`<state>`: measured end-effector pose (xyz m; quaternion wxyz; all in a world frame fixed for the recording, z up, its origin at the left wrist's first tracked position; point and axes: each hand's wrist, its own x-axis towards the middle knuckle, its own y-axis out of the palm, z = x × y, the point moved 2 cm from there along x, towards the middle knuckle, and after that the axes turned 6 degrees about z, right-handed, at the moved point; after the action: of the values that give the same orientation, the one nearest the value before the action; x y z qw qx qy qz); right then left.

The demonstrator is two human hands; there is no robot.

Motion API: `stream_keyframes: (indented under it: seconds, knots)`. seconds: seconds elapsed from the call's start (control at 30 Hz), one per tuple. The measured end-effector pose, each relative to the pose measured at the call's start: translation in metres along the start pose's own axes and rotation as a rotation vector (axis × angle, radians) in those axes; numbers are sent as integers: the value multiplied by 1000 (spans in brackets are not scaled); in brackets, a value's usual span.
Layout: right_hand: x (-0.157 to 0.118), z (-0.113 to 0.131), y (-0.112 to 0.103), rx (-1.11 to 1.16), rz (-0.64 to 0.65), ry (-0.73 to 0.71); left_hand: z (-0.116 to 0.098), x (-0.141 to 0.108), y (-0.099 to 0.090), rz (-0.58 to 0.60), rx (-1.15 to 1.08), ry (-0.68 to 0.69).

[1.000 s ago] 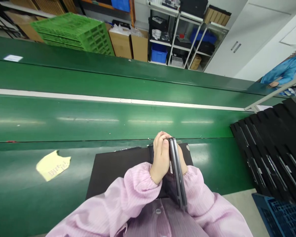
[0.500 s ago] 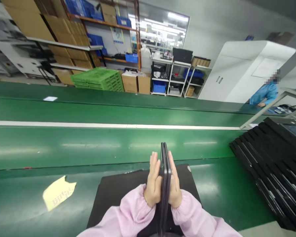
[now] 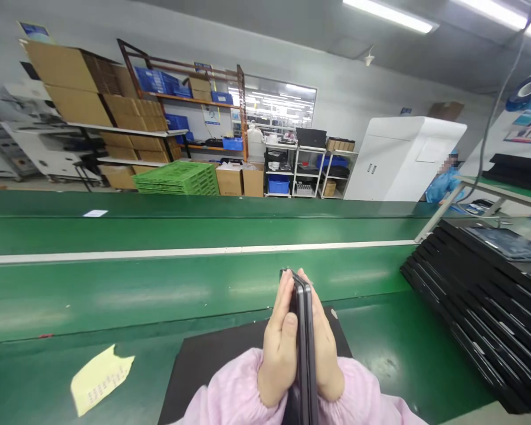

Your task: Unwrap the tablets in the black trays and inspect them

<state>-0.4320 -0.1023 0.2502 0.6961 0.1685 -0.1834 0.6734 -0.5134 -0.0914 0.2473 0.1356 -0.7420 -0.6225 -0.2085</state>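
Observation:
Two thin black tablet-like panels (image 3: 306, 348) stand on edge, side by side, between my palms. My left hand (image 3: 281, 348) presses flat against the left face, its fingers together and pointing forward and its thumb along the side. On the right face lies my right hand (image 3: 326, 354), fingers stretched along it and partly hidden by the panels. Beneath them a black mat (image 3: 216, 351) lies on the green bench. The lower ends of the panels run out of the frame at the bottom.
A torn yellow paper (image 3: 101, 378) with print lies to the left on the green bench (image 3: 159, 378). At the right rises a stack of black trays (image 3: 473, 301), with a dark panel (image 3: 513, 242) on top. A person in blue (image 3: 442, 183) is at the far right.
My view has tilted up, so the background sits lower. The panels have tipped, with their near edges now more toward me, and my hands have slid forward along their faces.

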Motion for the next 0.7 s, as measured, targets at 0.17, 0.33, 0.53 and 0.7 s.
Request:
stream_keyframes:
  seconds: [0.17, 0.33, 0.53, 0.7]
  knots:
    - [8, 9, 4, 0, -106, 228, -11, 10, 3, -121, -79, -242]
    - [2, 1, 9, 228, -194, 494, 0, 3, 8, -181, -223, -484]
    - [-34, -26, 7, 80, -217, 437, 24, -22, 6, -244, -370, -602]
    - [-56, -35, 11, -170, 172, -270, 51, -49, 4, -164, -381, -664]
